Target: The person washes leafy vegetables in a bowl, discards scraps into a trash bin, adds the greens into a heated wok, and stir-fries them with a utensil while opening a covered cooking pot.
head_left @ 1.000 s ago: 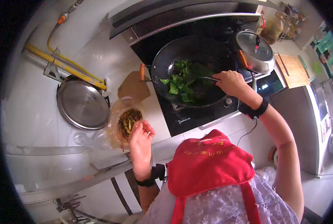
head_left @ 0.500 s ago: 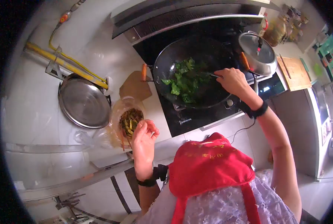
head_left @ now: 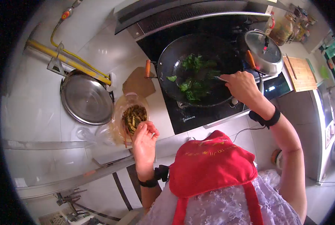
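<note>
My right hand (head_left: pixel 244 89) is closed around the handle of a metal cooking utensil (head_left: pixel 221 78) over a black wok (head_left: pixel 227 48). Its far end is lost among the dark leafy greens (head_left: pixel 193 89) in the wok, so I cannot tell its exact kind. One lone leaf (head_left: pixel 171 78) lies on the wok's left side. My left hand (head_left: pixel 144 144) hangs palm up, fingers loosely bent and apart, holding nothing. It is nearest to a plastic-lined bowl (head_left: pixel 127 98) of cooked food (head_left: pixel 134 115), whose near edge it partly hides. Chopsticks (head_left: pixel 126 140) show beside that bowl.
The wok stands on a black glass stove (head_left: pixel 188 120), its wooden side handle (head_left: pixel 148 69) pointing left. At the right are a lidded pot (head_left: pixel 265 52) and a wooden cutting board (head_left: pixel 301 73). A large metal lid (head_left: pixel 87 99) leans near a yellow pipe (head_left: pixel 68 62).
My right hand has drawn slightly right with the utensil. The greens have gathered more to the wok's middle, leaving one leaf at the left. My left hand stays almost in place.
</note>
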### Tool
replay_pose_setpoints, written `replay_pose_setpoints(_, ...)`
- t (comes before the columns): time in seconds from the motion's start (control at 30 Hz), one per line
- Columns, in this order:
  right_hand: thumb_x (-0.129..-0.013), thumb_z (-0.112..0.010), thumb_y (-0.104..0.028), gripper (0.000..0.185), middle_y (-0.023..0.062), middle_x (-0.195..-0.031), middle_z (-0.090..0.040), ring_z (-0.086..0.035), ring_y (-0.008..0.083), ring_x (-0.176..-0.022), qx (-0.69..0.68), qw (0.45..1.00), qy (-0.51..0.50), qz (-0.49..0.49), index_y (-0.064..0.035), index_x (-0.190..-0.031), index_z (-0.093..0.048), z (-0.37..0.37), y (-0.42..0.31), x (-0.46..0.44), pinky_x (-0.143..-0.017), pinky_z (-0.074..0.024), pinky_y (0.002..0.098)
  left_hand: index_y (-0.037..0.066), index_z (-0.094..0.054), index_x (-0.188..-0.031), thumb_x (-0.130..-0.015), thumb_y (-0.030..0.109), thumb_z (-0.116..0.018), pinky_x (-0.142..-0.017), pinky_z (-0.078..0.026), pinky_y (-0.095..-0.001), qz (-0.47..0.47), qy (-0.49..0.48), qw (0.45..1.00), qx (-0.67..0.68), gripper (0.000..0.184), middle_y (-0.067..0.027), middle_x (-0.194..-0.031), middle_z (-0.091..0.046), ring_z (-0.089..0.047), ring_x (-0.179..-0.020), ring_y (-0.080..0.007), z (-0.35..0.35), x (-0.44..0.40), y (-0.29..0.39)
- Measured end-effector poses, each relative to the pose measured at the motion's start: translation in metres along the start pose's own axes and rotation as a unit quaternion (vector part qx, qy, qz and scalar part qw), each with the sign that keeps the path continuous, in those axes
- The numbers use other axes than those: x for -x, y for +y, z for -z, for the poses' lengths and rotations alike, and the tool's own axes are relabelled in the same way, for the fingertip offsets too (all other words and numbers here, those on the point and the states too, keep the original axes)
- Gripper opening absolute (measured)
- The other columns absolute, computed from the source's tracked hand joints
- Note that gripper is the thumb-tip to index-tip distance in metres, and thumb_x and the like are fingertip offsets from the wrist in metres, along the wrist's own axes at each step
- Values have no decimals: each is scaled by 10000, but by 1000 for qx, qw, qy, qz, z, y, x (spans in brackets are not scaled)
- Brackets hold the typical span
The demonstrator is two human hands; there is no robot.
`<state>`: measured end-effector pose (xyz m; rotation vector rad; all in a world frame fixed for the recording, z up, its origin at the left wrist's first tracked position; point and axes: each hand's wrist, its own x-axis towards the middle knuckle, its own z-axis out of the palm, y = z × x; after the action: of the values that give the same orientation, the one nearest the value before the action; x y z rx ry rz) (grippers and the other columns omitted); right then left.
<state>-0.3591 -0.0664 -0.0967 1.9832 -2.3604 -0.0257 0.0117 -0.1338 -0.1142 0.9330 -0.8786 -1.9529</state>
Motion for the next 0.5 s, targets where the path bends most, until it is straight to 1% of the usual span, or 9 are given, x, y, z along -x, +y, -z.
replay_pose_setpoints(0.07, -858, -636, -226, 307, 92, -737, -689, -688, 275, -710, -27, 1000, 12, 5, -236, -1164, -662, 11, -11, 7, -580, -529, 412, 59, -585, -1039, -958, 263, -546, -827, -415, -323, 2, -1, 1000, 0, 223, -39, -874, -546, -521, -859, -163, -1, 0, 0)
replay_pose_setpoints(0.17, -858, -633, -221, 290, 85, -716, -681, -684, 285, -694, -20, 998, -14, 56, -224, -1146, -670, 4, -31, 9, -578, -530, 415, 55, -591, -1000, -958, 208, -549, -790, -422, -304, -4, 3, 1000, 18, 164, -38, -898, -565, -526, -860, -142, -7, -2, 1)
replay_pose_setpoints(0.2, -857, -629, -199, 288, 76, -716, -680, -685, 281, -688, -10, 1000, -18, 22, -209, -1142, -673, -9, -39, 7, -577, -532, 405, 56, -591, -999, -957, 208, -550, -791, -423, -305, -6, -4, 1000, 20, 163, -38, -899, -565, -526, -860, -142, -9, -4, 2)
replay_pose_setpoints(0.3, -860, -626, -185, 288, 77, -743, -690, -690, 266, -701, 69, 996, 22, -53, -199, -1144, -672, -30, -28, -10, -589, -538, 390, 57, -590, -994, -957, 209, -551, -793, -424, -306, -8, -17, 1000, 19, 160, -38, -904, -565, -526, -861, -142, -15, -5, 3)
replay_pose_setpoints(0.33, -872, -610, -184, 295, 80, -759, -696, -695, 255, -719, 57, 996, 5, -69, -191, -1160, -668, -25, -21, -18, -596, -541, 379, 57, -590, -992, -958, 209, -550, -794, -424, -307, -9, -16, 1000, 18, 161, -38, -907, -565, -525, -862, -142, -17, -5, 5)
replay_pose_setpoints(0.4, -867, -618, -219, 291, 97, -763, -699, -697, 272, -723, 29, 998, 7, -46, -208, -1151, -677, -14, -14, -20, -616, -550, 385, 58, -589, -990, -959, 211, -547, -795, -422, -306, -7, -11, 1000, 14, 162, -38, -909, -565, -524, -861, -142, -17, -4, 6)
replay_pose_setpoints(0.5, -855, -638, -249, 273, 118, -763, -694, -695, 280, -728, -51, 998, 9, -34, -206, -1120, -689, -5, -33, -22, -624, -556, 393, 58, -589, -990, -964, 214, -539, -792, -419, -305, -4, -12, 1000, 11, 166, -39, -905, -565, -523, -855, -143, -16, -7, 7)
